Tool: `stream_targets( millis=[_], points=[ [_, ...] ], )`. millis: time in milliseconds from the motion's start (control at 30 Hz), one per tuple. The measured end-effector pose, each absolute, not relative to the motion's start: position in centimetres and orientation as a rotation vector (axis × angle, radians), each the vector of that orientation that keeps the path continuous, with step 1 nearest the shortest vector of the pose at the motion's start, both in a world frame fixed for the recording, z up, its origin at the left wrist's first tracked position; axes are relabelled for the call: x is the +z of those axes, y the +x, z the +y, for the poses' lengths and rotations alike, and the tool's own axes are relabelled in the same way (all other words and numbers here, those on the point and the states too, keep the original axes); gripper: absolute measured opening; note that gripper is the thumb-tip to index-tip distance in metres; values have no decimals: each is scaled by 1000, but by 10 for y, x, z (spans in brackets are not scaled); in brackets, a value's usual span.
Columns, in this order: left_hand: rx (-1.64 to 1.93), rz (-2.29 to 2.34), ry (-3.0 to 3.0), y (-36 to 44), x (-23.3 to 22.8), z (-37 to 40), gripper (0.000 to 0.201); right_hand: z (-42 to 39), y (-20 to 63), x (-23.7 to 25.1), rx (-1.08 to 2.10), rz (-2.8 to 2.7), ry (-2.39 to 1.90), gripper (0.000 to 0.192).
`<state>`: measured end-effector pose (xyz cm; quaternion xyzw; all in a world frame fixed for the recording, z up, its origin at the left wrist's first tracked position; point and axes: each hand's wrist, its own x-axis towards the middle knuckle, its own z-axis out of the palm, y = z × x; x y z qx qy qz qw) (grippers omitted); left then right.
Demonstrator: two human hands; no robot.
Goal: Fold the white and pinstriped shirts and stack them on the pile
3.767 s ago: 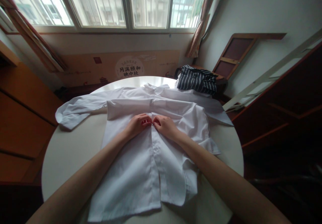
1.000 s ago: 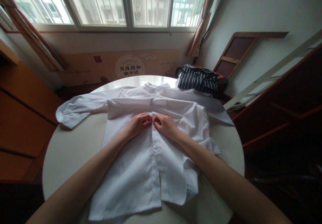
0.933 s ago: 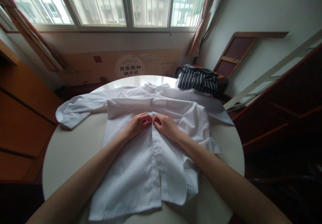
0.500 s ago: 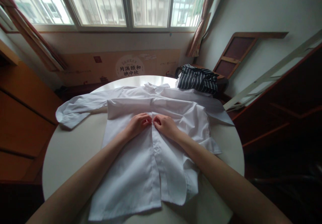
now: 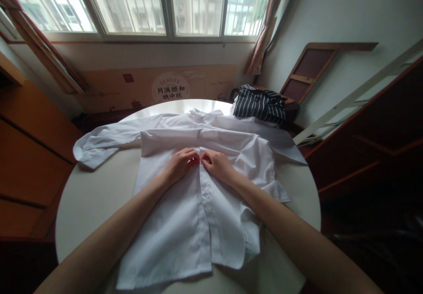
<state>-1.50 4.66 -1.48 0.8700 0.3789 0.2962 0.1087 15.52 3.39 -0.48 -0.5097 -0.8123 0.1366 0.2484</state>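
Note:
A white button-up shirt (image 5: 172, 223) lies spread front-up on a round white table (image 5: 89, 197), collar toward the window. My left hand (image 5: 180, 164) and my right hand (image 5: 218, 165) meet at the shirt's front placket, around mid-chest. Each hand pinches one edge of the opening, fingertips almost touching. Below my hands the placket lies closed; the lower hem on the right flares open. The left sleeve (image 5: 99, 144) stretches out toward the table's left edge.
A dark striped garment (image 5: 259, 104) lies at the table's far right edge. Wooden cabinets (image 5: 29, 153) stand to the left and a dark wooden frame (image 5: 370, 144) to the right. A window (image 5: 139, 5) runs along the far wall.
Nearly nothing differs; both hands stay pinched at the same spot on the placket, with only tiny finger shifts.

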Motion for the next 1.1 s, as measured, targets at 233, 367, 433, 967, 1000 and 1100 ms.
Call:
stream_targets(
  millis=[233, 367, 433, 967, 1000, 1100],
  points=[
    [854, 1104, 2661, -16, -11, 45, 9, 33, 154, -4, 381, -2217, -1403, 13],
    [853, 1084, 2692, -16, -11, 46, 11, 34, 155, -4, 375, -2216, -1402, 13],
    [854, 1072, 2701, -16, -11, 46, 12, 34, 155, -5, 372, -2215, -1400, 12],
    [867, 1050, 2662, -15, -10, 47, 12, 35, 154, -6, 386, -2197, -1379, 13],
    [865, 1051, 2660, -15, -10, 46, 12, 35, 154, -5, 396, -2197, -1377, 13],
    [845, 1053, 2666, -14, -8, 45, 13, 35, 154, -3, 420, -2193, -1372, 13]
  ],
)
